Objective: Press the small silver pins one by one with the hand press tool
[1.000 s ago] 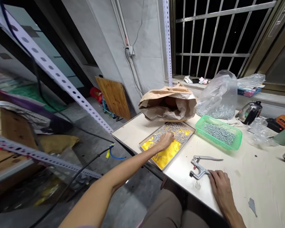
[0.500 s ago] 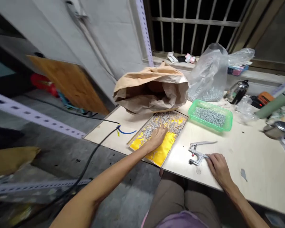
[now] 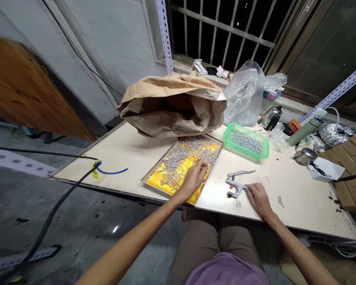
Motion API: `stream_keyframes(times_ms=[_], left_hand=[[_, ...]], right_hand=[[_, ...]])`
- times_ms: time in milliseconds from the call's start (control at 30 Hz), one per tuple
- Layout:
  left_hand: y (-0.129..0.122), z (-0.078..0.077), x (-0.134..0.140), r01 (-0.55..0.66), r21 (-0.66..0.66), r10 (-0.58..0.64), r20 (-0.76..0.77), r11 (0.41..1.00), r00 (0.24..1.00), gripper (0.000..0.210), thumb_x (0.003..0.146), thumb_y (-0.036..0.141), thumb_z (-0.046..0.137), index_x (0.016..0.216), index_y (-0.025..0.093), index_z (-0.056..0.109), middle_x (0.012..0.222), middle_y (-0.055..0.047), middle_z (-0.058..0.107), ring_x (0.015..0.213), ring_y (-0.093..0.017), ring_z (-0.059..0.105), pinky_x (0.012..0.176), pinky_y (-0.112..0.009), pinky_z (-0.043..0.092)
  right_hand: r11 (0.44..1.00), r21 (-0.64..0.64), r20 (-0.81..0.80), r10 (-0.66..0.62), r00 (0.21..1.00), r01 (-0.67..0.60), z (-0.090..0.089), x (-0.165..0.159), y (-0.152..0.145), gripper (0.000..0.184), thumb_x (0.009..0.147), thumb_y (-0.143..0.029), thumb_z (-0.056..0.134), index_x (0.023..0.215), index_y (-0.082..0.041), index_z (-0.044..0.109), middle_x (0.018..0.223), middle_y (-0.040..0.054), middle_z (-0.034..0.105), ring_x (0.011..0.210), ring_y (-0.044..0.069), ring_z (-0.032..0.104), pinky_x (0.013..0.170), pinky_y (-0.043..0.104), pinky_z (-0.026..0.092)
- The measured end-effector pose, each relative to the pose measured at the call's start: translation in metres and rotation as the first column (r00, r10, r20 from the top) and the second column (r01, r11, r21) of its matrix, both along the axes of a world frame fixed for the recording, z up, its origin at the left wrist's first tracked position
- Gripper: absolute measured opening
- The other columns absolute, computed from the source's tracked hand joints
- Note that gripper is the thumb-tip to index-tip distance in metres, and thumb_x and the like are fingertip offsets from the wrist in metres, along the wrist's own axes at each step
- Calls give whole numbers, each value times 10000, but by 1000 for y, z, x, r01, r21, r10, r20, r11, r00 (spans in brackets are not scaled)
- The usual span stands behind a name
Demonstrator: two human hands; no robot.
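Observation:
My left hand [image 3: 195,175] is over the right side of a shallow tray [image 3: 152,173] lined with yellow. Its fingers are curled together, and whatever may be between them is too small to make out. Many small metal pins [image 3: 170,163] lie scattered across the lining, thickest toward the far end. My right hand [image 3: 258,198] is closed at the handle end of silver hand pliers [image 3: 239,190], which lie on the table with their jaws pointing left and the other handle spread apart. Right of the tray, a green plastic basket [image 3: 265,149] holds more such metal pieces.
An open brown paper bag [image 3: 172,91] lies behind the tray. Beyond the basket stand a clear plastic bag [image 3: 245,93], a glass pot [image 3: 270,118] and a green bottle [image 3: 305,132]. Cardboard boxes [image 3: 350,152] stack at right. A black cable [image 3: 59,200] crosses the table's left edge.
My left hand has shifted toward the tray's right edge, and its fingers have drawn together. Pins now spread further over the near yellow area. My right hand stays at the pliers. The view has swung right.

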State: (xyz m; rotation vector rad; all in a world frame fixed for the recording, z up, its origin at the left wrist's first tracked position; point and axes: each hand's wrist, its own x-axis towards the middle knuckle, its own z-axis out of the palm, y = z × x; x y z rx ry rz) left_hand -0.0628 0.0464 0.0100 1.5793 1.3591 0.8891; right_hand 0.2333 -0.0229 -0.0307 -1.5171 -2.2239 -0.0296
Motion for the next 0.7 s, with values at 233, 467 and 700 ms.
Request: stream_keyframes(times_ms=[233,467,700], left_hand=[[-13,9,25,183,-322,-22,446,929,895,324,810,374,537,1010,121,516,787,-45,648,467,-65,552,410,-163,395],[-20,13,49,233,-378,-39,456,896,889,522,666,506,660,994,119,535,908,-127,698,526,-118,625,432,-187,418],[-30,24,57,154,-410,13,375,899,927,591,532,588,701,892,141,558,911,-125,698,570,-149,629,437,-210,434]], right_hand=[[997,-60,-29,-46,998,45,1,-4,-2,252,944,-293,409,998,-171,623,863,81,576,851,211,482,783,371,420],[993,-69,43,-97,994,100,1,-9,-4,238,940,-276,414,991,-189,629,866,68,583,866,200,487,789,349,405],[993,-43,87,-105,991,109,0,-11,-4,210,934,-277,436,967,-191,625,876,60,589,860,194,489,786,330,400]])
